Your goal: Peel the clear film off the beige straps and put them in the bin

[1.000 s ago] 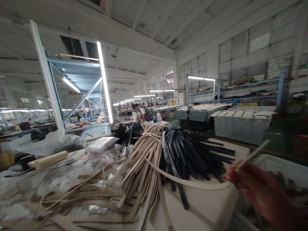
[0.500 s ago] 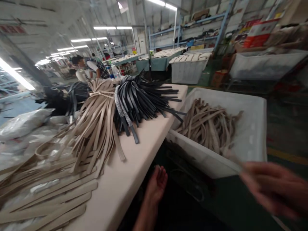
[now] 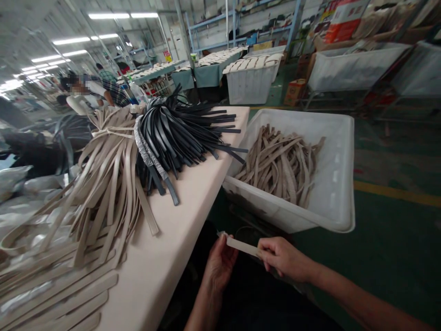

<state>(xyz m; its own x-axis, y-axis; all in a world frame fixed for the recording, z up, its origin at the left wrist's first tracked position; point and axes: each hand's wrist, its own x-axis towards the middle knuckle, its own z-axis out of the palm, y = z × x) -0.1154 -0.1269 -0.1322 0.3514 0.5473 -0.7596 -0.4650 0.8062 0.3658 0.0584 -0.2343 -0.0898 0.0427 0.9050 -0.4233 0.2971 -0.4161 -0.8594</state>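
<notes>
Tabletop (image 3: 188, 202), pale w/ a smooth top, runs along the person's L side. On it: tied bundle of beige straps (image 3: 113, 170), black straps (image 3: 179, 133) right beside it, clear plastic bags (image 3: 37, 188) at far L. L hand (image 3: 222, 259) & R hand (image 3: 277, 258) are off the table edge, each pinching one beige strip (image 3: 243, 247) between them. White bin (image 3: 336, 170) w/ more straps sits near the table's R edge. Room: green floor (image 3: 389, 248) w/ yellow line, ceiling tube lights (image 3: 108, 16), blue shelves (image 3: 210, 20) at back, another person (image 3: 93, 89) bending beyond the bundles.

Tan straps (image 3: 98, 287) and tabletop (image 3: 151, 262) cut off by the edges, item (image 3: 221, 233) in the left hand (image 3: 219, 264) too small to tell.
</notes>
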